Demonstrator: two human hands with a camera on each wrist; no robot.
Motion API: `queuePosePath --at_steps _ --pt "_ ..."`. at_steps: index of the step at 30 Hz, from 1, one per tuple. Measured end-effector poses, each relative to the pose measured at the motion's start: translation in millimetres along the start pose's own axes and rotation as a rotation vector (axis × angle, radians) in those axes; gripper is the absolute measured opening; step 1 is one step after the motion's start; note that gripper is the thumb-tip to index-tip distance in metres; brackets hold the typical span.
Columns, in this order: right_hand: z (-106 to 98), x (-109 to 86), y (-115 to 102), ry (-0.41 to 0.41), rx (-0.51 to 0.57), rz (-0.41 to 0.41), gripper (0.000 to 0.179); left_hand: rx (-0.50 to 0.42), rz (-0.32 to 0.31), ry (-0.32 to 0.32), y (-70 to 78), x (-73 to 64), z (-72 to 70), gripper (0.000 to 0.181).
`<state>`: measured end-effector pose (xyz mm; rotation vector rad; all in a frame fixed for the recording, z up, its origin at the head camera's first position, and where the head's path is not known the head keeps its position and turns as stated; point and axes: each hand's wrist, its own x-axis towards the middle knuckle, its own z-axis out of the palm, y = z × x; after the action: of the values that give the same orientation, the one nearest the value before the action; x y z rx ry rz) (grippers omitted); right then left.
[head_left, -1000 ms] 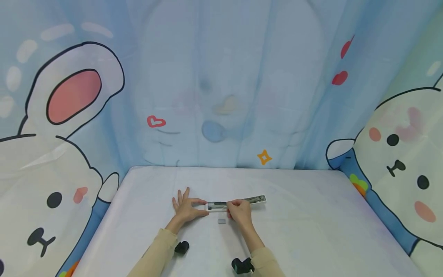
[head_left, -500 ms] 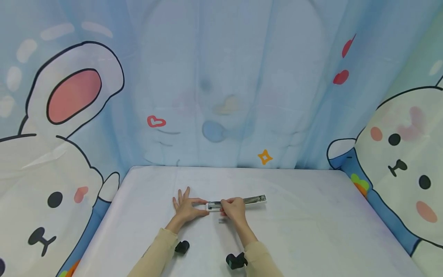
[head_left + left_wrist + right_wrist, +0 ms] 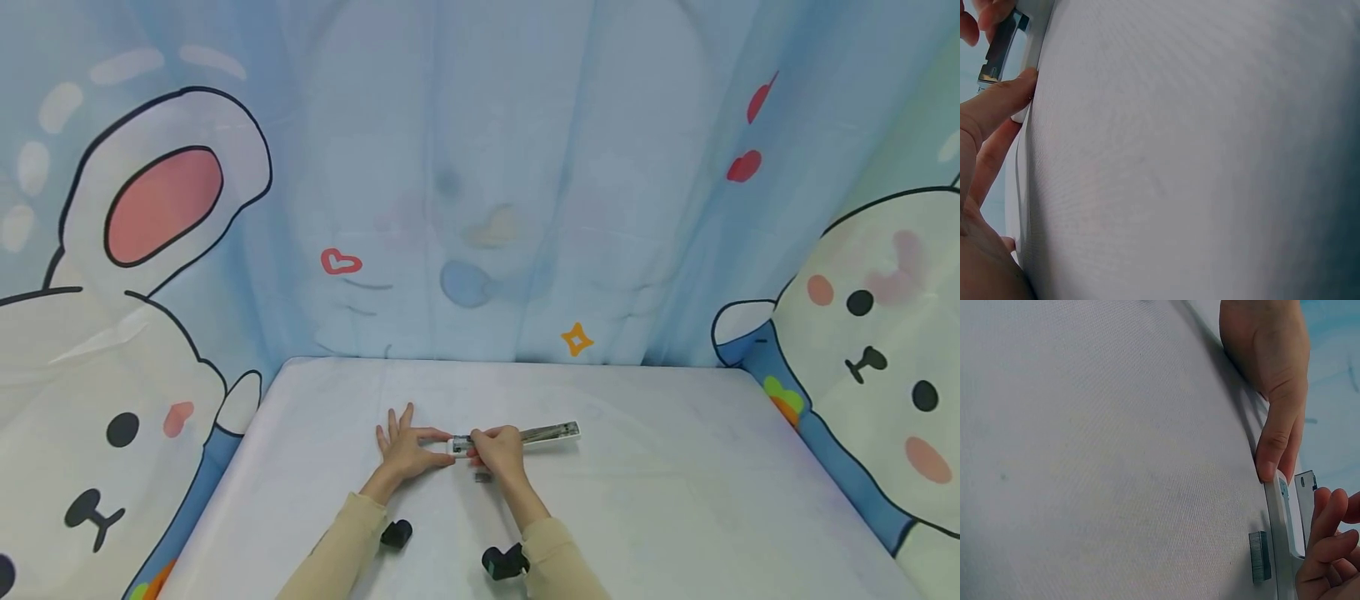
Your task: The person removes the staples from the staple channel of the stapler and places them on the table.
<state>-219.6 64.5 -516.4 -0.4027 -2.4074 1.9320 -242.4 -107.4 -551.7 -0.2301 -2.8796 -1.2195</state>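
A white stapler (image 3: 553, 433) lies opened out across the table. My left hand (image 3: 405, 454) pinches the left end of its white base between thumb and forefinger, the other fingers spread. In the left wrist view a metal channel (image 3: 1002, 50) stands over that base (image 3: 1034, 37). My right hand (image 3: 500, 450) is at the stapler's middle, its fingertips pinching the metal part; the right wrist view shows its curled fingers (image 3: 1325, 544) at the channel (image 3: 1304, 494). A strip of staples (image 3: 1259, 556) rests on the cloth beside the base, just below the right hand in the head view.
A white cloth covers the table (image 3: 660, 483). Behind it hangs a blue curtain (image 3: 637, 208) printed with cartoon animals. Black wrist cameras sit below the left forearm (image 3: 341, 546) and right forearm (image 3: 558, 554).
My right hand has slid left along the stapler, toward the left hand, uncovering more of its right end. The left hand and the staple strip have stayed in place.
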Motion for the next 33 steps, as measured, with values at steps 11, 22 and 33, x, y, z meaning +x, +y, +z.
queuePosePath --at_steps 11,22,33 --pt "6.5 -0.4 -5.1 -0.010 -0.013 0.007 0.019 0.020 0.005 -0.009 4.2 2.7 -3.4 0.035" --pt "7.7 0.6 -1.2 -0.009 0.137 0.083 0.010 0.016 -0.001 -0.015 5.6 2.0 -4.4 0.034" --pt "13.7 0.0 1.2 -0.022 0.227 0.155 0.010 0.017 -0.008 -0.012 1.2 1.5 -1.9 0.035"
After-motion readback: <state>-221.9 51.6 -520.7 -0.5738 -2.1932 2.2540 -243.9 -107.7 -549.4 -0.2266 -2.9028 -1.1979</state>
